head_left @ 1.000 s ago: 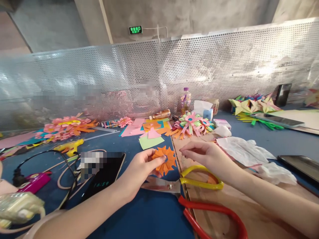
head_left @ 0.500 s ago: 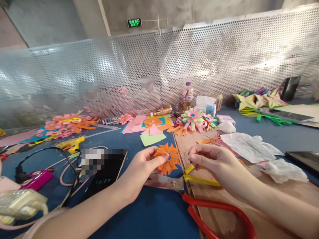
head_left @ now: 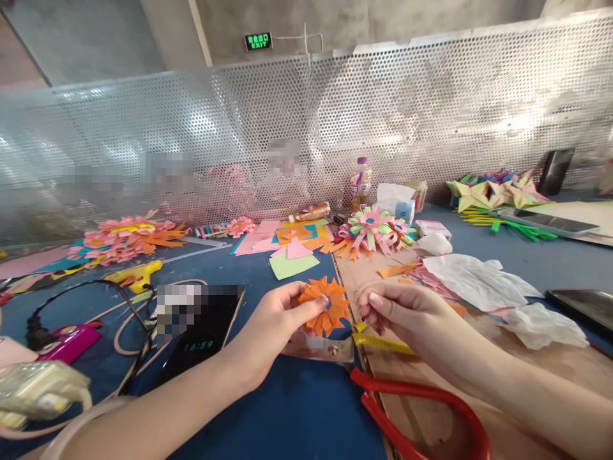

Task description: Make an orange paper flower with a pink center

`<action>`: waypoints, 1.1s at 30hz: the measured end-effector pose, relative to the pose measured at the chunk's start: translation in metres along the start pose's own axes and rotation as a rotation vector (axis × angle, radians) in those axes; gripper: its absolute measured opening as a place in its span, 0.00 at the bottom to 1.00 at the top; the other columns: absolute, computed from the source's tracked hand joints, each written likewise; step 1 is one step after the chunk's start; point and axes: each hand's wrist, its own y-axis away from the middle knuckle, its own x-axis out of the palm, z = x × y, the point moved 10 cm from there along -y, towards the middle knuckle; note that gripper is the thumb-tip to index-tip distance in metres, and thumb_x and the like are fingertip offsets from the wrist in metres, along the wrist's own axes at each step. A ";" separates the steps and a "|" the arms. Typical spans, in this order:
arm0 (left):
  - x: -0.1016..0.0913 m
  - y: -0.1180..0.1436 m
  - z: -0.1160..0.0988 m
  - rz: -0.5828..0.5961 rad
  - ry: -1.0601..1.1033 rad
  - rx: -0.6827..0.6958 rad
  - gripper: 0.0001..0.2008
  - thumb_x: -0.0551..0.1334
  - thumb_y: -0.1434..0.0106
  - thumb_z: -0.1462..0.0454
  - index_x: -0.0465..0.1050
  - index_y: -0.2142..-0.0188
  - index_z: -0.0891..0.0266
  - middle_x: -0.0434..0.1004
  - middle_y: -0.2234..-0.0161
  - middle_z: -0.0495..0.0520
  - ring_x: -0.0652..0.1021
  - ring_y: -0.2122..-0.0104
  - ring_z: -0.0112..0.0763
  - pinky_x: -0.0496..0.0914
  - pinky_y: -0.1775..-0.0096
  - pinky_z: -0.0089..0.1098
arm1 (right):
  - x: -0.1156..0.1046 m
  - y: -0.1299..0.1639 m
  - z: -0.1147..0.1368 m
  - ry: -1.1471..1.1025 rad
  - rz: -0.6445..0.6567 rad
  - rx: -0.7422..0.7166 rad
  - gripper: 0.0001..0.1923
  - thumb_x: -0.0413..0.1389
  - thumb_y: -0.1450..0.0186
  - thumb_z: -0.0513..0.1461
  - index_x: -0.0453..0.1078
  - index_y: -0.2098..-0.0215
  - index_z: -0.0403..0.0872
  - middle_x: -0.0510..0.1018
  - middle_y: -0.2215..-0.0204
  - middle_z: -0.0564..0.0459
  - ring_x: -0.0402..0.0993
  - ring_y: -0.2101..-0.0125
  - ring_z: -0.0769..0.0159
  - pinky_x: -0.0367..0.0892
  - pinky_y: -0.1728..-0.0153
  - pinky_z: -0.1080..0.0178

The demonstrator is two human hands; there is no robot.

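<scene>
My left hand (head_left: 271, 326) pinches an orange paper flower (head_left: 326, 305) by its centre, thumb on top, a little above the blue table. My right hand (head_left: 407, 313) hovers just right of the flower with fingertips curled together and close to its petals; nothing shows between them. Below both hands lie large scissors (head_left: 335, 350) with one yellow and one red handle, half on a brown board (head_left: 431, 409).
A black phone (head_left: 201, 332) lies left of my left hand, with cables, a pink device (head_left: 69, 340) and a yellow glue gun (head_left: 136, 276) beyond. Paper scraps, finished flowers (head_left: 373, 231), a bottle (head_left: 360, 182), crumpled white tissue (head_left: 479, 281) and another phone (head_left: 582, 305) fill the far and right table.
My right hand has drawn in toward the orange flower, fingers closing together. The flower has shifted slightly right and up in my left hand.
</scene>
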 end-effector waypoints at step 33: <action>-0.002 0.001 0.004 -0.023 -0.031 -0.046 0.13 0.65 0.45 0.56 0.74 0.62 0.61 0.73 0.70 0.50 0.69 0.78 0.23 0.72 0.74 0.28 | 0.001 0.024 0.047 0.629 -0.139 -0.421 0.05 0.53 0.34 0.39 0.61 0.68 0.50 0.65 0.71 0.56 0.63 0.70 0.69 0.61 0.70 0.66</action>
